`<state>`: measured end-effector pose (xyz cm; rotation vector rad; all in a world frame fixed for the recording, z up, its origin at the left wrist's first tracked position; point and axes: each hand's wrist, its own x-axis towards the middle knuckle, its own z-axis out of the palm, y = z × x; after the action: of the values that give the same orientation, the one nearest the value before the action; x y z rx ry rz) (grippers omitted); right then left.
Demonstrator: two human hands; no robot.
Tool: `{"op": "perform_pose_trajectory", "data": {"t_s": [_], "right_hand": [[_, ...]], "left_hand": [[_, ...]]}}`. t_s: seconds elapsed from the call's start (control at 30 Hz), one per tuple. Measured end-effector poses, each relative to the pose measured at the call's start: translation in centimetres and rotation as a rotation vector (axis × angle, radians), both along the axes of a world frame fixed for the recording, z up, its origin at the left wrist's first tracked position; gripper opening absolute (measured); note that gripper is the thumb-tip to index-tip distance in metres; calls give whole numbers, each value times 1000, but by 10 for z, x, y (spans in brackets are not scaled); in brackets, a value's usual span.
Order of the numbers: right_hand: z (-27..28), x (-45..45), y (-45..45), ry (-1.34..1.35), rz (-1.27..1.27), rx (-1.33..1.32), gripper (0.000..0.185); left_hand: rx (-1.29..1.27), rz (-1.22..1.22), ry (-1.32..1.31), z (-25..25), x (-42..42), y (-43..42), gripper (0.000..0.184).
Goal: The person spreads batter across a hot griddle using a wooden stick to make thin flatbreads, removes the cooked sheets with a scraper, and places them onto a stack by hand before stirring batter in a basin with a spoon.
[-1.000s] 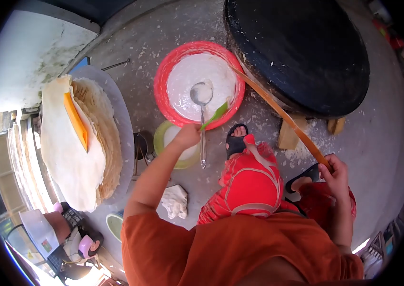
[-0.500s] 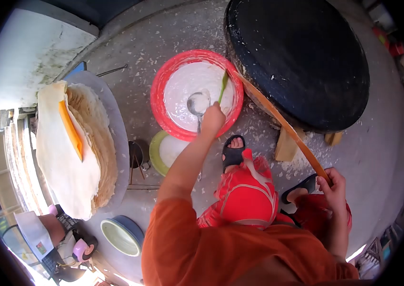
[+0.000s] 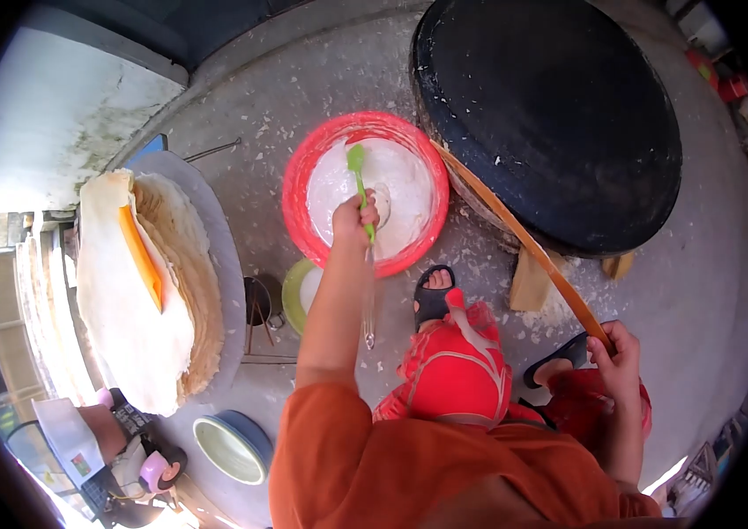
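My left hand is closed on the handle of a green spatula, over a red basin of white batter. The spatula's head lies at the batter's upper left, near the basin wall. A metal ladle rests in the basin, partly hidden behind this hand, its handle reaching over the near rim. At the right, my right hand grips the near end of a long wooden stick. The stick's far end lies by the edge of a large round black griddle.
At the left, a stack of thin flatbreads bears an orange scraper. A green bowl stands beside the red basin, and a blue-rimmed tub lower left. Wooden blocks sit under the griddle.
My left hand has moved the spatula from the basin's near right side, round past the far right, to its upper left. My right hand keeps the stick almost still.
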<state>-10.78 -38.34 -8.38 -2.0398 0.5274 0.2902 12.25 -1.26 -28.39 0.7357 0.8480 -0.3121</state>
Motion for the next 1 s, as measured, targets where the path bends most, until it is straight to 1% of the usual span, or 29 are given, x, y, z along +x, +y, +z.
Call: {"op": "perform_pose_trajectory", "data": {"t_s": [0.07,0.13,0.17,0.23,0.27,0.33,0.37,0.43,0.5,0.57,0.6,0.67,0.7,0.77,0.83,0.9,0.93,1.0], "right_hand": [[1,-3,1,-10,20,1,7],[0,-5,0,-17,32,-8,7],[0,-5,0,-23,47,-24,7],[1,-5,-1,-26,51,-30,7],[1,-4,-2,-28,62,-36,8],[2,-3,-1,-37,55,-51,8],[2,-2,-1,-46,53,-68,8],[2,-1,0,-47,48,-61,8],[3,3,1,-46,48,-53,8],[4,7,3,-61,75,-74,8],[4,8,3,-57,71,-71,8],[2,10,3,-77,75,-86,8],[2,10,3,-74,71,-82,8],[1,12,4,-85,82,-83,8],[2,13,3,-78,87,-89,8],[4,13,3,-74,89,-96,8],[4,13,3,-79,92,-100,8],[6,13,3,-99,108,-97,8]], "left_hand": [[-29,-53,-13,34,-27,6,17],[620,-594,-23,52,-44,10,18],[622,-600,-27,49,-46,16,18],[1693,-1248,-591,43,-46,32,20],[1694,-1253,-596,45,-39,38,20],[1966,-1655,-822,59,-12,38,22],[2067,-1707,-985,68,1,33,19],[2185,-1713,-1255,71,34,23,14],[2193,-1707,-1442,72,68,8,12],[2232,-1754,-1638,73,99,-9,13],[2228,-1761,-1641,72,111,-12,13],[2324,-1812,-1440,70,130,-18,14],[2320,-1821,-1444,66,139,-13,14],[2496,-1792,-1011,59,154,12,13],[2476,-1811,-613,64,145,33,15],[2414,-1767,-312,65,130,58,19],[2417,-1769,-314,62,124,68,19],[2304,-1578,-47,56,108,87,31]]}}
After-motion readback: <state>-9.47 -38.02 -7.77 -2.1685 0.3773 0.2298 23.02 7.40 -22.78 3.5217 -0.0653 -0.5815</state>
